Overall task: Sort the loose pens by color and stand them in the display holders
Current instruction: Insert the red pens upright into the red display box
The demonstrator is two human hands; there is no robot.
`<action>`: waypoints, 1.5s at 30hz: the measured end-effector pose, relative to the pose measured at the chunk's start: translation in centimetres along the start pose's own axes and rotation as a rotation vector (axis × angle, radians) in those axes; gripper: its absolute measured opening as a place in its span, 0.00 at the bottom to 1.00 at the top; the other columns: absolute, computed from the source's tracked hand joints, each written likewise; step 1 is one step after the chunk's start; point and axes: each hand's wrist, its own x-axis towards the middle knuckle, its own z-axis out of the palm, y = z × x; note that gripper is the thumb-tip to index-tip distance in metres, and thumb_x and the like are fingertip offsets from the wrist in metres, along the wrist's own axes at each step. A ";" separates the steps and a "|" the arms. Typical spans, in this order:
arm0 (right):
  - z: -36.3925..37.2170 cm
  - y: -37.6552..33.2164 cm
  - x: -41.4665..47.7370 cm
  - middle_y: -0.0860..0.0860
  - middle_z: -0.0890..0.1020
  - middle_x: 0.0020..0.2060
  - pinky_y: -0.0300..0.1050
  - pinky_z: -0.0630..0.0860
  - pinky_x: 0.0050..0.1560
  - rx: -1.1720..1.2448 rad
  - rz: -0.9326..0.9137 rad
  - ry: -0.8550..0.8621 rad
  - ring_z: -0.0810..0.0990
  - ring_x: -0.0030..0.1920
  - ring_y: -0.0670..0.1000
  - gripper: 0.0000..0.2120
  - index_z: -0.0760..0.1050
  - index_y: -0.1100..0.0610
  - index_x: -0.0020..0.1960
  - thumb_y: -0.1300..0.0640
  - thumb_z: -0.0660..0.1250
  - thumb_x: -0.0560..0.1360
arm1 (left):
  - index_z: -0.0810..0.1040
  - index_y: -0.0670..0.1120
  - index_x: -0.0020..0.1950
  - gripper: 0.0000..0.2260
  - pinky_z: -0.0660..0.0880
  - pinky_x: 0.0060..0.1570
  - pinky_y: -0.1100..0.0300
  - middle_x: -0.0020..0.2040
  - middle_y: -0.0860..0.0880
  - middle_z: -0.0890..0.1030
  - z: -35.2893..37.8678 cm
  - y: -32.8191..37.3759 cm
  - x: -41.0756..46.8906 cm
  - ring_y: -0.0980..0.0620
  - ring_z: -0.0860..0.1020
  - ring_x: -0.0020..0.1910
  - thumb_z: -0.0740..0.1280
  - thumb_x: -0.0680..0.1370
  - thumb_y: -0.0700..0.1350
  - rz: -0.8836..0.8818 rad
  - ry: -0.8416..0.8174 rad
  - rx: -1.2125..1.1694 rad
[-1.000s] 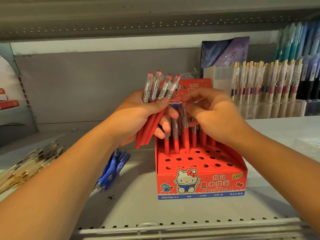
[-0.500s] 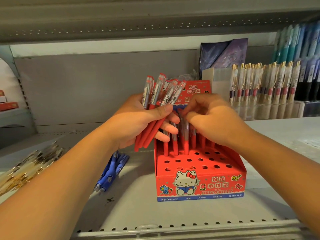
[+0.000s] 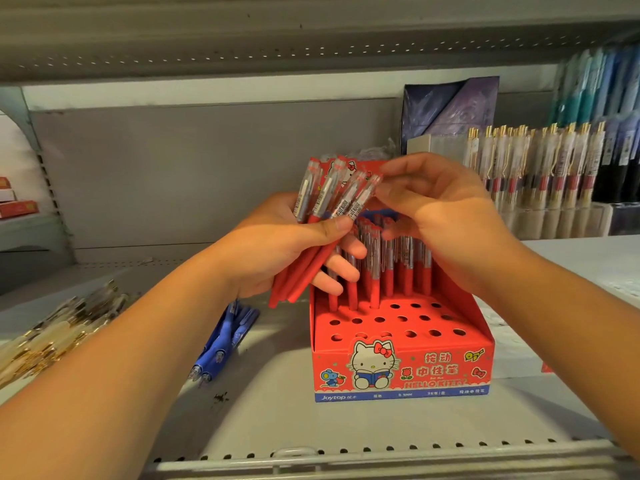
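- Red pens [image 3: 322, 216]: fanned bundle gripped in the left hand [image 3: 277, 251], above the left edge of the holder [image 3: 401, 368]; right hand [image 3: 440, 216] pinches one pen's top.
- Pulling one may drag neighbours loose.
- Dropped pens could mix with blue pens [image 3: 221, 341] on the shelf [image 3: 277, 427].

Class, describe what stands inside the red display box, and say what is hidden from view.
Red pens stand in the back holes of the box; the front holes are empty. The left hand and right hand cover some back holes.
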 end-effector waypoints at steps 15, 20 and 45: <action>0.0 -0.2 0.3 0.57 0.82 0.43 0.50 0.80 0.54 0.292 0.020 -0.040 0.82 0.44 0.54 0.06 0.76 0.60 0.47 0.66 0.67 0.71 | 0.75 0.36 0.51 0.16 0.80 0.28 0.53 0.40 0.38 0.84 -0.1 0.3 0.0 0.44 0.84 0.33 0.63 0.76 0.50 -0.068 -0.022 -0.044; -0.6 -1.0 0.7 0.52 0.83 0.37 0.45 0.82 0.39 0.382 0.033 0.057 0.82 0.35 0.49 0.07 0.77 0.59 0.48 0.68 0.63 0.77 | 0.70 0.35 0.63 0.20 0.78 0.23 0.55 0.36 0.42 0.82 -0.2 0.2 0.2 0.46 0.81 0.28 0.62 0.78 0.49 -0.029 0.036 -0.007; -0.7 0.0 0.6 0.50 0.80 0.31 0.51 0.83 0.33 -0.200 -0.034 0.132 0.79 0.30 0.47 0.11 0.79 0.54 0.39 0.69 0.71 0.73 | 0.76 0.40 0.54 0.12 0.71 0.19 0.62 0.37 0.41 0.81 -0.4 0.0 0.1 0.50 0.73 0.20 0.64 0.78 0.48 -0.008 -0.017 0.012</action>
